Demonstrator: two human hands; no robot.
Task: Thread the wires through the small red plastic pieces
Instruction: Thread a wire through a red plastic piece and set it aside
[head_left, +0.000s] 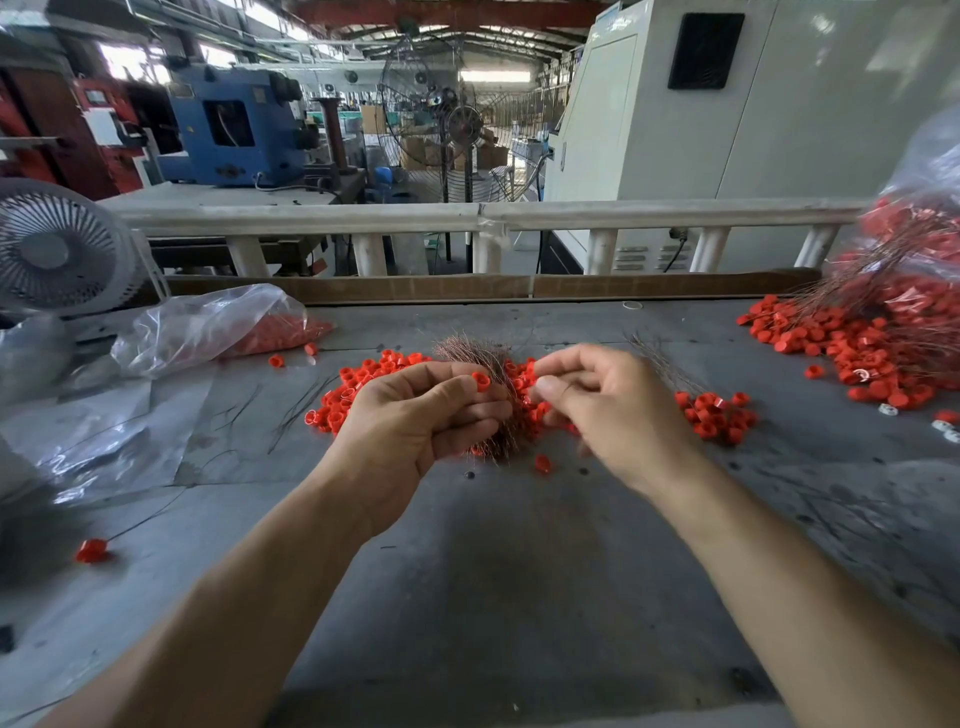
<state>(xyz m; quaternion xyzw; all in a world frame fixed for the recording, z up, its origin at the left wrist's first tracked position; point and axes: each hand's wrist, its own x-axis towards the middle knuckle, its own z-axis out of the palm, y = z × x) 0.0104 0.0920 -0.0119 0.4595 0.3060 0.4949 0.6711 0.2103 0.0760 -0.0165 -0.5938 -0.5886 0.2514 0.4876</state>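
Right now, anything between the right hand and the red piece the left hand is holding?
Only the wire bundle gripped in the left hand; it rises between the red piece and the right hand. Whether the right hand pinches a wire is unclear.

**No readable text**

Nothing here bears words or numbers I can make out. The blue machine (228, 132) far beyond my left hand (415, 415) has small plates on it, too blurred to read. The white cabinet (727, 130) far beyond my right hand (618, 410) shows plain panels. The red plastic pieces (374, 384) just past my fingers carry no legible marks.
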